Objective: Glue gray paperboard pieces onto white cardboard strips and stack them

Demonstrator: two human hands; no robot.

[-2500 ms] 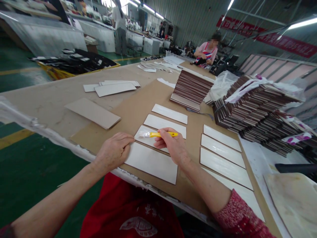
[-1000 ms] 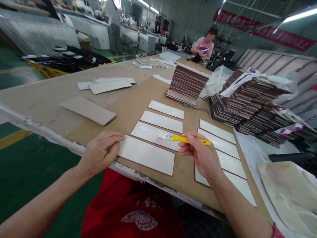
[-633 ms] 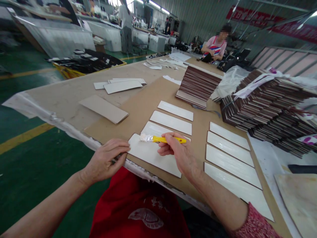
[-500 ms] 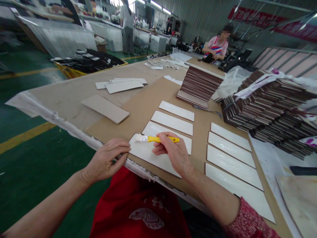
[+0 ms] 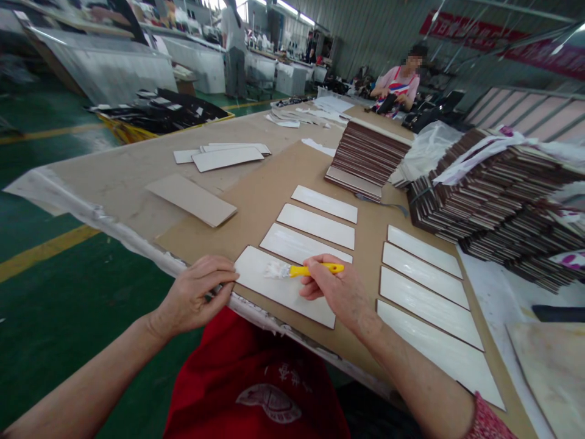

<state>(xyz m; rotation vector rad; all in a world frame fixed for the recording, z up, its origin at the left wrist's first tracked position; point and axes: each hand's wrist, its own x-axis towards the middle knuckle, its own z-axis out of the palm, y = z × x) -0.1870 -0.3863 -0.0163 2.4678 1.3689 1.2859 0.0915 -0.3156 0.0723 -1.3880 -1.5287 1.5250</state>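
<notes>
My right hand (image 5: 337, 294) grips a paintbrush (image 5: 299, 270) by its yellow handle. The whitish bristles rest on a white rectangular panel (image 5: 295, 299) with dark edges, which lies flat near the table's front edge. At that panel's left end is my left hand (image 5: 195, 296), its fingers closed together and pinching the edge. Three similar white panels (image 5: 317, 227) lie in a row behind it. To the right, another column of white panels (image 5: 432, 305) looks shiny and wet in streaks.
A leaning stack of brown-edged boards (image 5: 365, 158) stands behind the panels, with a larger pile (image 5: 498, 195) on the right. Plain boards (image 5: 192, 200) and pale strips (image 5: 228, 158) lie at left. A co-worker (image 5: 395, 88) is at the far end of the table.
My right hand has moved the brush rightwards and slightly nearer along the panel, away from its left end. My left hand stays at the panel's edge.
</notes>
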